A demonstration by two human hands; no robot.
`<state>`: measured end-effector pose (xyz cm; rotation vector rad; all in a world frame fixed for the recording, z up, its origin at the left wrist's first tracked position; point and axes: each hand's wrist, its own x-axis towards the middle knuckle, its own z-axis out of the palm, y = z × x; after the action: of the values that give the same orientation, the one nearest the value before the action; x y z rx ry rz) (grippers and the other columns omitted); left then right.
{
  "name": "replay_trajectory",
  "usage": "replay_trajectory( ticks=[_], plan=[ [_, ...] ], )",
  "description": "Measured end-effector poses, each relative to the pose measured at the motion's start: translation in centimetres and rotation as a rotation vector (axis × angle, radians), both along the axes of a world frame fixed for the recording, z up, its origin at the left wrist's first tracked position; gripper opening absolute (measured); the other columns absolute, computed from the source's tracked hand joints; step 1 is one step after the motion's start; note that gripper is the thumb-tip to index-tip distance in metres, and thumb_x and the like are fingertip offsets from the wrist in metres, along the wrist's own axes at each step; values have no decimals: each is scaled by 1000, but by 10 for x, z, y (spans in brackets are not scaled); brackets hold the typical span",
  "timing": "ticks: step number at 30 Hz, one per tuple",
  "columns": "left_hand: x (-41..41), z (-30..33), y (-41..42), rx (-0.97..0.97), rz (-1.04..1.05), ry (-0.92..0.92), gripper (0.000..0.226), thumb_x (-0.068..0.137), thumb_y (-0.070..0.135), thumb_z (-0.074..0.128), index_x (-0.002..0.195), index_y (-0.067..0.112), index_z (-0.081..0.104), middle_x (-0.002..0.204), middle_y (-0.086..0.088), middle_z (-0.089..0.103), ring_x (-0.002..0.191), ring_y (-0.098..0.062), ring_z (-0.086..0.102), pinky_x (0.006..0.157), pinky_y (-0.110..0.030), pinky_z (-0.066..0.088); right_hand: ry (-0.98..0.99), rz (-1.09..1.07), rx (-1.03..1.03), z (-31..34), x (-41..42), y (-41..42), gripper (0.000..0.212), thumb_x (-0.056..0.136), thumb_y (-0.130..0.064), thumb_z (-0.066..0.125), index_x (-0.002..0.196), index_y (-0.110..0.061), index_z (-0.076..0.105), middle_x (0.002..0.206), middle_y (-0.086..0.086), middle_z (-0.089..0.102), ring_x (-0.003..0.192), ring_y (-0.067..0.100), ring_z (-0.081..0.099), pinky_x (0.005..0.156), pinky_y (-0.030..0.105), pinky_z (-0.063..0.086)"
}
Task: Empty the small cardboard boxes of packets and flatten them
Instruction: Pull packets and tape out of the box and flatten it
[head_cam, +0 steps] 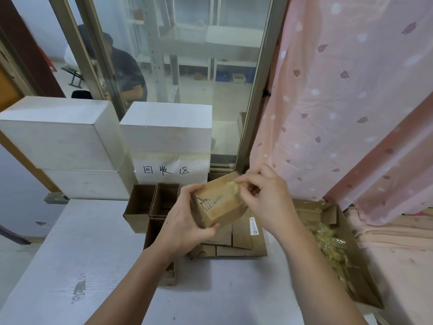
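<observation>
A small brown cardboard box (pixel 219 202) is held up above the table, tilted, with torn tape across its top. My left hand (pixel 185 221) grips its near left end, thumb under the bottom edge. My right hand (pixel 264 195) pinches a strip of yellowish tape (pixel 234 184) at the box's far right corner. Below the box lies a pile of flattened cardboard boxes (pixel 236 242). Several open small boxes (pixel 150 205) stand to the left of it. A larger open carton (pixel 346 259) on the right holds clear yellowish packets (pixel 330 242).
White foam boxes (pixel 63 141) are stacked at the back left and centre, one with a handwritten paper label (pixel 166 171). A pink dotted curtain (pixel 339 102) hangs on the right. Behind a glass door a person sits. The white table (pixel 82 266) spreads out in front.
</observation>
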<state>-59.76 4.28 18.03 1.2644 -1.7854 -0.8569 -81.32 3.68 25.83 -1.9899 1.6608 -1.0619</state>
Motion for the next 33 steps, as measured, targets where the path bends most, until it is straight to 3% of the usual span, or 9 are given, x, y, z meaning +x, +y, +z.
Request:
replay_trajectory(
  ticks=[2,6,10,13,15,17,25,30,33],
  plan=[
    [1,0,-1,-2,9,10,92,64,40,89,137,48,33,125,21,54,116,-5,58,95,-31,55,-27,118,97,-4,8,4,18,95,-19,69,110,-24,78,111,-20,54,103,1,57,88,10,44],
    [3,-1,0,-29,-2,-18,94,66,32,93,138,46,34,120,30,50,114,-5,58,92,-28,54,-43,203,177,-12,14,5,29,99,-27,64,126,-34,71,110,-22,67,104,4,64,91,39,54],
    [2,-3,2,-41,-45,-48,94,67,32,92,140,44,34,123,32,48,116,-6,57,92,-24,53,-81,189,251,-12,16,5,63,92,-19,72,145,-45,49,94,-16,62,84,7,61,81,27,53],
    [-1,-4,4,-47,-83,-89,95,67,32,91,143,41,35,125,31,48,117,-5,56,93,-26,53,177,236,261,-13,16,2,32,92,-20,66,119,-38,66,92,-12,49,84,4,51,75,25,44],
    [2,-5,5,-43,-69,-73,96,67,33,92,141,47,33,126,26,50,117,-5,56,92,-21,52,149,90,211,-14,10,-1,10,88,-18,67,90,-27,68,85,-13,47,76,3,48,70,25,39],
    [4,-5,5,-47,-70,-71,96,67,36,92,139,53,29,127,22,50,118,-4,55,93,-18,51,114,-80,109,-16,3,-4,10,81,-14,71,78,-22,65,77,-13,44,69,5,47,68,28,40],
    [6,1,6,-83,-56,-120,98,69,31,93,135,56,26,124,25,48,116,1,53,89,-15,50,-10,-34,144,-20,14,-1,37,81,-15,80,107,-33,61,77,-11,54,70,4,52,72,28,48],
    [10,0,5,-97,-36,-110,97,68,28,93,136,55,29,122,31,47,115,-2,55,87,-14,49,-76,46,208,-30,20,0,9,90,-41,71,98,-42,72,97,-19,69,93,7,63,87,44,53],
    [15,1,4,-108,-34,-108,99,67,27,93,136,55,28,121,35,45,117,-4,54,90,-14,48,-197,-10,168,-34,20,0,18,91,-29,71,103,-43,71,93,-18,70,92,9,64,85,45,55]
  ],
)
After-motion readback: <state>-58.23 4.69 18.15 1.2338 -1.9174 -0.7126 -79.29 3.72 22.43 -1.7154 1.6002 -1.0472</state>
